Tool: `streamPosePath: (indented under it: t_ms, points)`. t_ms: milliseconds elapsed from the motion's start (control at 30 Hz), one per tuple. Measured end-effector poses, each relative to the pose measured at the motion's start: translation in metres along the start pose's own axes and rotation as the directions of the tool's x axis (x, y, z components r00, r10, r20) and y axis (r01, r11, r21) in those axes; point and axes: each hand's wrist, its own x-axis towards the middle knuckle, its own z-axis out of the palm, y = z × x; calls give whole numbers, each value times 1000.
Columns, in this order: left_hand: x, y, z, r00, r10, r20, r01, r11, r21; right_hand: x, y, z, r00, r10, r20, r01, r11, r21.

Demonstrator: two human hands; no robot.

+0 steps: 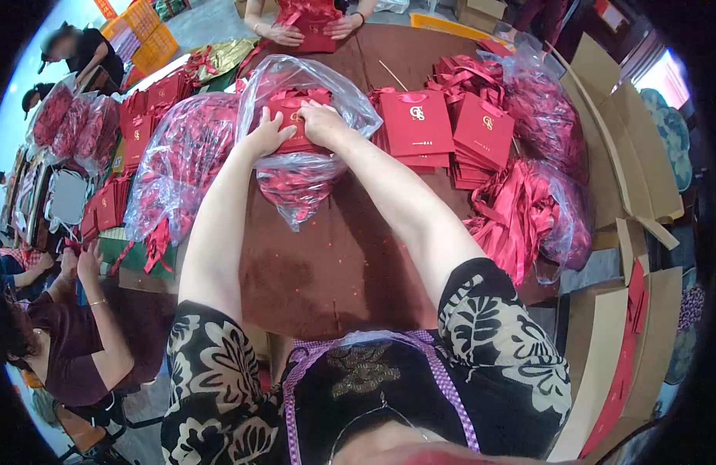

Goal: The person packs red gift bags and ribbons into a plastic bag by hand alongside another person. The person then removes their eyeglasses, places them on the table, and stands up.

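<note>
Brown-topped, the counter (296, 271) carries a clear plastic bag (296, 172) at its far middle, mouth spread around red gift bags (299, 142), perhaps to keep them together. The left hand (269, 136) rests open beside them, seemingly steadying; the right hand (324, 125) curls over them, its grip impossible to tell.
</note>
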Motion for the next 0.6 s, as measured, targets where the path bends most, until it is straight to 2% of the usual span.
streamPosePath:
  t_ms: [300,400,467,600]
  points:
    - [-8,10,-6,999,-18,-37,15,996,-84,0,1,0,1000,-21,-5,21,1000,-18]
    - [-7,9,-7,1000,8,-29,-9,1000,-16,-1,0,-2,1000,-22,-5,21,1000,-12]
    - [-17,23,-21,983,107,148,-145,951,274,-1,-1,-2,1000,-21,-20,21,1000,2]
    - [-19,23,-20,982,120,147,-158,945,286,0,-1,-3,1000,-22,6,22,1000,-20]
